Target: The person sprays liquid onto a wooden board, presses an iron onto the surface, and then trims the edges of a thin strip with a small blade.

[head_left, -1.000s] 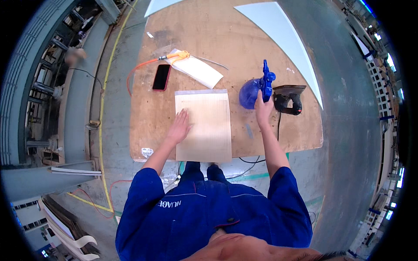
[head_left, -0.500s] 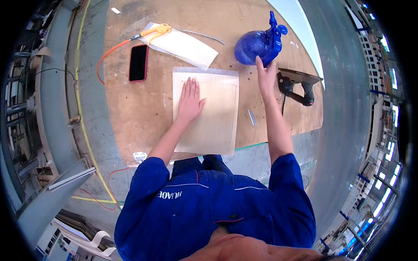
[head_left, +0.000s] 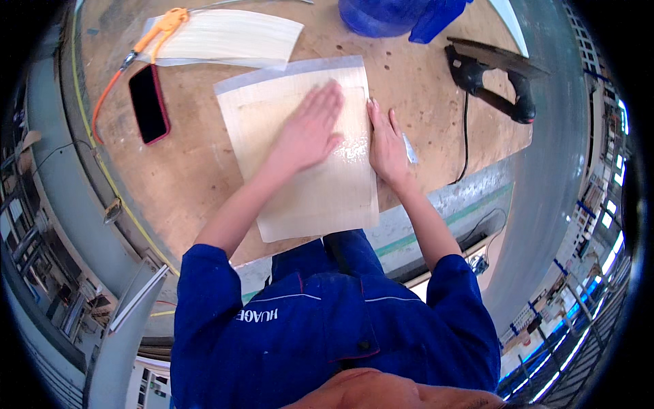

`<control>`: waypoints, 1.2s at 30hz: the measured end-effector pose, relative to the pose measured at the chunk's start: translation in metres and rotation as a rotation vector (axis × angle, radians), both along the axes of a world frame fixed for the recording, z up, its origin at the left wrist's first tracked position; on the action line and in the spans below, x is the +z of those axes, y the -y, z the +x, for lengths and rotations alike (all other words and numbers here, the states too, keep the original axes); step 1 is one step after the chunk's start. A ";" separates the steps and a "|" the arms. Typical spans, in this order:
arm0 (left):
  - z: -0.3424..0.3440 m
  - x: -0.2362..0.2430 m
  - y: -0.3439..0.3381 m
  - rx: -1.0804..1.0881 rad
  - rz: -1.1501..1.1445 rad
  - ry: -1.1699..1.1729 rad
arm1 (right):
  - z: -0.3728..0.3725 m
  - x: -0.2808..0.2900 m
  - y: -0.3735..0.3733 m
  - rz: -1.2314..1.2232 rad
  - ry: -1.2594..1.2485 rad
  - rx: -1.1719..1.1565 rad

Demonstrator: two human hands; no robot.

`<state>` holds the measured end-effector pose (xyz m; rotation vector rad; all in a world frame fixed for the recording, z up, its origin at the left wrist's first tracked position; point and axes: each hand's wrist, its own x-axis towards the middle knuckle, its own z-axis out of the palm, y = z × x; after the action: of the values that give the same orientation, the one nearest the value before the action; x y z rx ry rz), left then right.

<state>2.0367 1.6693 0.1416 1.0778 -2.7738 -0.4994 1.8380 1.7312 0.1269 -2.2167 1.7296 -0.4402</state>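
Note:
My left hand (head_left: 310, 129) lies flat, fingers extended, on the upper middle of a pale sheet with a fine grain (head_left: 300, 201), which has a translucent margin along its top. A wet, shiny patch shows beside that palm. At the sheet's right edge my right hand (head_left: 387, 146) rests with fingers stretched out and nothing held; a small silvery strip (head_left: 410, 151) shows beside it. The blue spray bottle (head_left: 371, 13) stands beyond, cut off by the top of the picture. A black iron (head_left: 507, 95) with a trailing cable sits to the right.
On the wooden table (head_left: 177, 198), a red-cased phone (head_left: 150, 105) lies at left, an orange air gun (head_left: 163, 27) with its hose rests near a smaller pale sheet (head_left: 238, 41), and a white panel edge (head_left: 511, 20) shows at the far right. Floor and machinery surround the table.
My right hand has let go of the spray bottle and come down beside the sheet. My left hand has shifted rightward across the sheet, where a shiny wet patch now shows.

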 end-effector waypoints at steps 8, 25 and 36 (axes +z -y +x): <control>0.018 0.005 -0.120 -0.468 0.498 -0.191 | -0.003 -0.004 0.002 -0.027 -0.013 -0.003; 0.008 0.002 -0.169 -0.679 0.658 -0.337 | -0.011 -0.001 0.001 0.008 0.314 -0.053; 0.008 -0.010 0.051 0.027 -0.110 -0.098 | -0.011 -0.005 -0.002 -0.060 0.378 -0.077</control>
<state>2.0451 1.6180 0.1319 1.0371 -2.6642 -0.3804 1.8265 1.7328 0.1220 -1.9504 1.6165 -0.8763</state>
